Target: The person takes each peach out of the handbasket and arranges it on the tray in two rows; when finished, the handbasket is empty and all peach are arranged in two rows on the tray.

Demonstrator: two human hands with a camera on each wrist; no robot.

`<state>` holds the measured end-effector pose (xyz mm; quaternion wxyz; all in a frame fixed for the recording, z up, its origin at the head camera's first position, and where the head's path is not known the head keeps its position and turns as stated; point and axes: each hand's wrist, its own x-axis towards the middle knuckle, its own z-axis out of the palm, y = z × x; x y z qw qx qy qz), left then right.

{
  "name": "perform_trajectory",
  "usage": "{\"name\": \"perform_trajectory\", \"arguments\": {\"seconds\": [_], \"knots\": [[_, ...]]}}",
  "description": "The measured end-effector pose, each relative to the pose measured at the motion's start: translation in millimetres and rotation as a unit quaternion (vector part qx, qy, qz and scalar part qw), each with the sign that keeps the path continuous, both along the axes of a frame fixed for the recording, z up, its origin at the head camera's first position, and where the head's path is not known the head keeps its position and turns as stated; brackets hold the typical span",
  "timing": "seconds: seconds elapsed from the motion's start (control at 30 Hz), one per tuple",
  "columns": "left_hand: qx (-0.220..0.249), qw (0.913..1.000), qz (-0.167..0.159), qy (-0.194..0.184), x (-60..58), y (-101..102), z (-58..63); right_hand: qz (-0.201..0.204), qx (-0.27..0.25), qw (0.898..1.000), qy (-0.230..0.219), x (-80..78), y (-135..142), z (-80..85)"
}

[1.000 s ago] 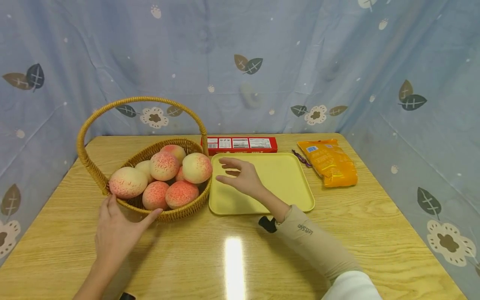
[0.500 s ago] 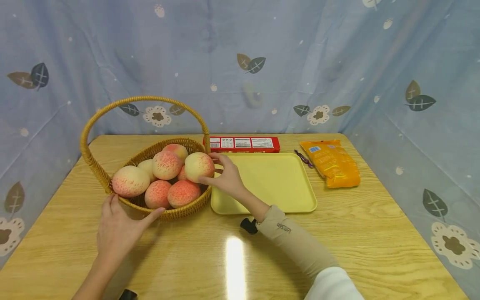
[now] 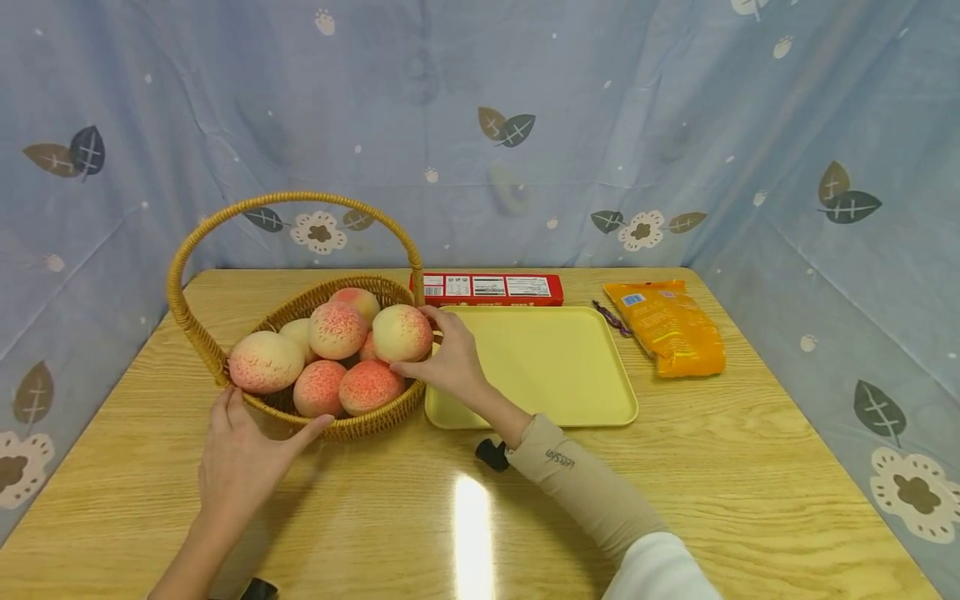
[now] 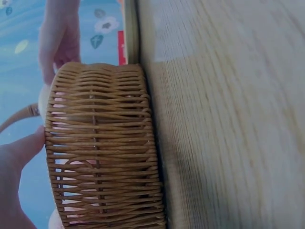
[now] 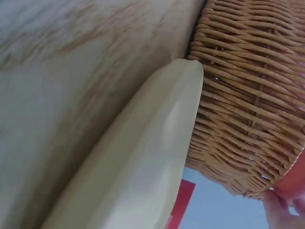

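A wicker basket (image 3: 375,421) with a tall arched handle holds several yellow-and-red peaches. My right hand (image 3: 457,367) grips the peach (image 3: 401,333) at the basket's right end, thumb below and fingers around its far side. In the right wrist view, fingertips (image 5: 278,210) show beside a red peach surface (image 5: 294,179) at the rim. My left hand (image 3: 243,467) touches the basket's near left rim, fingers and thumb spread apart. In the left wrist view its thumb (image 4: 28,145) rests against the rim; its other fingers are not clearly visible there.
A yellow tray (image 3: 540,367) lies right of the basket, close to its side. Behind it stands a red box (image 3: 495,288). An orange bag (image 3: 671,329) and a small purple wrapped item (image 3: 612,319) lie further right. A blue patterned curtain (image 3: 562,125) surrounds the table.
My right hand has moved left from above the tray to the rightmost peach and closed around it. The left hand has stayed at the basket rim.
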<state>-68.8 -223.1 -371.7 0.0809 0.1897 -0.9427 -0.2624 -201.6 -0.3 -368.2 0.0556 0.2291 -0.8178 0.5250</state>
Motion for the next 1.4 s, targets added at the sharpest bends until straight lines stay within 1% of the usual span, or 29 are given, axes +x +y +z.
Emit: {"name": "perform_trajectory", "arguments": {"seconds": [0.17, 0.23, 0.33, 0.4, 0.5, 0.57, 0.63, 0.73, 0.8, 0.87, 1.0, 1.1, 1.2, 1.23, 1.3, 1.33, 1.4], "knots": [[-0.004, 1.0, 0.0, -0.002, 0.5, 0.9, -0.8, 0.0, -0.071, 0.997, -0.034, -0.2, 2.2, -4.5], [-0.004, 1.0, 0.002, -0.004, 0.7, 1.0, -0.5, 0.013, -0.099, 0.994, -0.045, 0.1, 4.0, -3.4], [-0.007, 1.0, 0.003, -0.005, 0.5, 0.8, 0.2, 0.038, -0.141, 0.987, -0.065, 0.4, 8.2, 1.7], [-0.009, 1.0, 0.001, -0.003, 0.1, 0.5, 0.6, 0.055, -0.17, 0.981, -0.078, -0.4, 11.8, 5.3], [-0.01, 0.9999, -0.001, -0.002, 0.0, 0.2, 1.2, 0.064, -0.2, 0.974, -0.084, -1.5, 18.3, 10.6], [-0.01, 0.9999, -0.002, -0.002, -0.4, 0.1, 1.5, 0.061, -0.22, 0.97, -0.08, -3.3, 23.3, 13.2], [-0.008, 1.0, -0.002, -0.003, -0.8, 0.1, 1.9, 0.047, -0.238, 0.967, -0.073, -5.3, 28.8, 15.9], [-0.006, 1.0, -0.003, -0.003, -0.9, 0.1, 2.1, 0.014, -0.25, 0.966, -0.06, -10.3, 37.0, 19.3], [-0.006, 1.0, -0.002, -0.002, -0.8, 0.1, 2.3, -0.012, -0.247, 0.968, -0.054, -14.8, 42.2, 21.4], [-0.006, 1.0, -0.002, -0.003, -0.5, -0.1, 2.4, -0.04, -0.231, 0.97, -0.058, -20.6, 46.9, 22.9], [-0.009, 0.9999, -0.002, -0.004, -0.2, -0.5, 2.8, -0.091, -0.19, 0.972, -0.105, -33.8, 54.6, 22.8], [-0.012, 0.9999, -0.003, -0.005, -0.2, -0.6, 2.6, -0.122, -0.142, 0.972, -0.14, -43.1, 58.1, 19.7], [-0.013, 0.9999, -0.003, -0.007, -0.1, -0.6, 2.4, -0.138, -0.074, 0.976, -0.151, -51.3, 58.8, 14.1], [-0.013, 0.9999, -0.004, -0.008, -0.1, -0.7, 2.3, -0.139, -0.047, 0.978, -0.149, -53.6, 58.4, 11.8], [-0.013, 0.9999, -0.004, -0.009, -0.2, -0.8, 2.2, -0.134, 0.023, 0.982, -0.128, -57.4, 57.1, 7.8], [-0.012, 0.9999, -0.004, -0.009, -0.3, -0.8, 2.1, -0.128, 0.059, 0.984, -0.112, -59.1, 56.0, 6.1], [-0.011, 0.9999, -0.005, -0.009, -0.4, -0.7, 2.1, -0.11, 0.129, 0.983, -0.073, -62.0, 53.2, 3.9]]}}
